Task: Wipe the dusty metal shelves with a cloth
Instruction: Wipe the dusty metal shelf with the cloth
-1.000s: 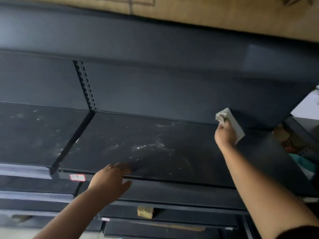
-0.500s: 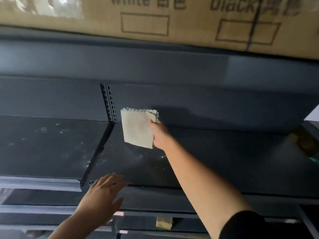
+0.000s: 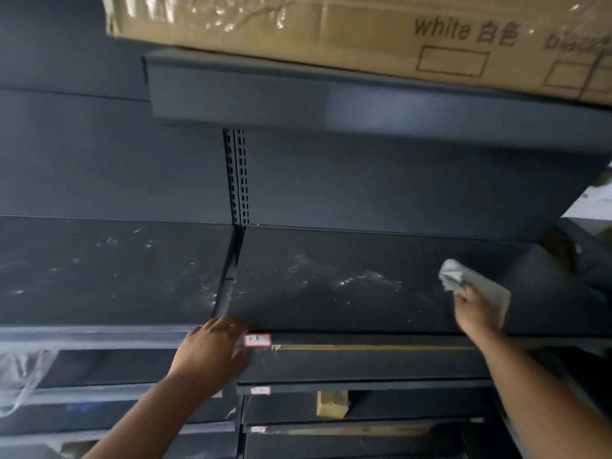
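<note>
A dark metal shelf (image 3: 331, 293) runs across the middle, with pale dust streaks near its centre. My right hand (image 3: 472, 313) holds a pale grey cloth (image 3: 463, 283) pressed on the right part of this shelf. Resting on the shelf's front edge at the joint between two bays is my left hand (image 3: 212, 352), fingers spread and empty. A second dusty shelf (image 3: 109, 270) lies to the left of the joint.
A large cardboard box (image 3: 331, 28) sits on the shelf above. A slotted upright (image 3: 236, 177) divides the bays. Lower shelves hold a small tan block (image 3: 332, 404), and a clear plastic bag (image 3: 20, 376) hangs at left. A red-edged label (image 3: 257, 340) marks the shelf edge.
My right hand swept the cloth from the shelf's left end near the upright back to the right part. The view shifted left. My left hand stayed at the front edge.
</note>
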A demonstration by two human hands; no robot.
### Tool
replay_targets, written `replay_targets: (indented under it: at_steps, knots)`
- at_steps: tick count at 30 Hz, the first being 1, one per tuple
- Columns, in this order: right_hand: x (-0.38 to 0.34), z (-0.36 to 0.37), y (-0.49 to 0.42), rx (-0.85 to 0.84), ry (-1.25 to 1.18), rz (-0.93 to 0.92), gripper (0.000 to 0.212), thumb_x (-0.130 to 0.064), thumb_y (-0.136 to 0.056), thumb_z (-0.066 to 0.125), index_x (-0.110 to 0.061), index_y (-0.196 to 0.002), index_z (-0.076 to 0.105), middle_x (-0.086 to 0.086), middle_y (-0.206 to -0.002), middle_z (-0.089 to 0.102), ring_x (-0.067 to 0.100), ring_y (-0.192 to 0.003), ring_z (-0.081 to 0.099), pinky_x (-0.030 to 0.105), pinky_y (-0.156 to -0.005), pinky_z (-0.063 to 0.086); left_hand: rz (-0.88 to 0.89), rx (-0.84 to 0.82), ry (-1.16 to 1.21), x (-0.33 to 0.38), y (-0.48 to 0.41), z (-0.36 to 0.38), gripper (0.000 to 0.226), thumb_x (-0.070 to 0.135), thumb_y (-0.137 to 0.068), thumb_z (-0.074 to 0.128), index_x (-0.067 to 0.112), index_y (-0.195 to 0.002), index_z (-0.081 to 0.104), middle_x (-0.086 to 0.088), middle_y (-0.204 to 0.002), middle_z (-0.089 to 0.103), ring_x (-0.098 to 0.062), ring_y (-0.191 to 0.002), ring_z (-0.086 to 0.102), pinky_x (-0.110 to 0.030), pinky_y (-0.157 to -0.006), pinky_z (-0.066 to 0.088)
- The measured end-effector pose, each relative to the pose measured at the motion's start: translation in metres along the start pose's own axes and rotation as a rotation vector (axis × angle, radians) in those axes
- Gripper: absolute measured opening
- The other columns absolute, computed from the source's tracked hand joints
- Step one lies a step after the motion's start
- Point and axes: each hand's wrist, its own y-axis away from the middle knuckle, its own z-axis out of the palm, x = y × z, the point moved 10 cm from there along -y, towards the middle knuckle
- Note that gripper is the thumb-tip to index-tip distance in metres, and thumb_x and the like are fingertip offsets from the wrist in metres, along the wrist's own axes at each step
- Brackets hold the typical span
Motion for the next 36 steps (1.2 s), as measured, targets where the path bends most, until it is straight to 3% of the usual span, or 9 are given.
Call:
replay_targets:
  at_steps: [6, 11, 14, 18, 23, 26, 29, 32, 36]
  knots:
    - [-0.207, 0.125, 0.096, -0.293, -0.228, -0.312, 0.033, -0.022, -0.095, 0.047, -0.022, -0.127, 0.055, 0.016, -0.116, 0.067, 0.036, -0.099, 0.063, 0.032, -0.079, 0.046, 0.050, 0.027, -0.066, -0.019, 0.008, -0.003, 0.048, 0.046, -0.089, 0.045, 0.035, -0.135, 0.040, 0.012, -0.142, 0.044, -0.013, -0.129, 0.037, -0.034, -0.107, 0.031]
    - [-0.325, 0.173, 0.166, -0.582, -0.824, -0.059, 0.032, -0.029, -0.095, 0.048, -0.017, -0.124, 0.054, 0.006, -0.127, 0.059, 0.019, -0.104, 0.054, 0.028, -0.090, 0.041, 0.008, 0.063, -0.117, -0.050, 0.018, -0.016, 0.045, 0.046, -0.086, 0.049, 0.037, -0.130, 0.045, 0.012, -0.140, 0.044, -0.015, -0.130, 0.036, -0.036, -0.106, 0.032]
    - [-0.331, 0.160, 0.168, -0.563, -1.160, 0.147, 0.021, -0.024, -0.095, 0.049, -0.021, -0.113, 0.059, 0.003, -0.113, 0.064, 0.023, -0.103, 0.061, 0.042, -0.093, 0.051, -0.026, 0.051, -0.136, -0.068, 0.025, -0.019, 0.047, 0.044, -0.088, 0.048, 0.036, -0.134, 0.042, 0.010, -0.141, 0.042, -0.015, -0.129, 0.038, -0.035, -0.105, 0.034]
    - [-0.275, 0.093, 0.133, -0.294, -1.356, 0.166, 0.016, -0.017, -0.095, 0.049, -0.025, -0.090, 0.061, -0.001, -0.098, 0.067, 0.019, -0.084, 0.064, 0.038, -0.079, 0.054, -0.033, 0.082, -0.075, -0.072, 0.026, -0.029, 0.038, 0.038, -0.086, 0.050, 0.035, -0.124, 0.047, 0.007, -0.123, 0.058, -0.016, -0.110, 0.053, -0.035, -0.090, 0.046]
    - [-0.144, -0.012, 0.098, 0.173, -0.869, 0.034, 0.028, -0.020, -0.095, 0.048, -0.017, -0.122, 0.057, 0.014, -0.128, 0.061, 0.025, -0.108, 0.059, 0.035, -0.094, 0.046, -0.091, 0.105, -0.032, -0.072, 0.021, -0.038, 0.030, 0.032, -0.086, 0.051, 0.035, -0.114, 0.058, 0.007, -0.112, 0.066, -0.019, -0.096, 0.062, -0.032, -0.074, 0.052]
    - [-0.108, -0.031, 0.104, 0.162, -0.290, -0.113, 0.036, -0.023, -0.098, 0.040, -0.020, -0.133, 0.048, 0.013, -0.124, 0.060, 0.035, -0.111, 0.056, 0.035, -0.087, 0.041, -0.132, 0.107, -0.022, -0.072, 0.022, -0.039, 0.028, 0.032, -0.086, 0.051, 0.036, -0.113, 0.060, 0.008, -0.113, 0.067, -0.018, -0.094, 0.063, -0.031, -0.073, 0.054]
    - [-0.112, 0.014, 0.110, 0.040, 0.013, -0.217, 0.033, -0.014, -0.097, 0.041, -0.012, -0.127, 0.054, 0.020, -0.119, 0.062, 0.040, -0.100, 0.059, 0.036, -0.079, 0.043, -0.162, 0.102, -0.022, -0.072, 0.022, -0.040, 0.027, 0.032, -0.086, 0.052, 0.037, -0.112, 0.060, 0.009, -0.113, 0.066, -0.018, -0.092, 0.063, -0.030, -0.071, 0.054]
    - [-0.175, 0.085, 0.139, -0.027, 0.057, -0.406, 0.028, -0.007, -0.090, 0.048, -0.013, -0.115, 0.062, 0.018, -0.104, 0.066, 0.039, -0.084, 0.063, 0.039, -0.068, 0.047, -0.188, 0.106, -0.010, -0.074, 0.024, -0.039, 0.026, 0.032, -0.086, 0.053, 0.038, -0.111, 0.059, 0.009, -0.112, 0.067, -0.016, -0.087, 0.064, -0.030, -0.068, 0.055]
    - [-0.297, 0.158, 0.211, -0.286, -0.360, -0.466, 0.032, -0.013, -0.093, 0.046, -0.015, -0.123, 0.058, 0.013, -0.110, 0.067, 0.034, -0.094, 0.062, 0.033, -0.078, 0.047, -0.218, 0.097, -0.014, -0.077, 0.025, -0.036, 0.028, 0.033, -0.086, 0.053, 0.041, -0.112, 0.057, 0.012, -0.115, 0.066, -0.017, -0.086, 0.064, -0.028, -0.062, 0.048]
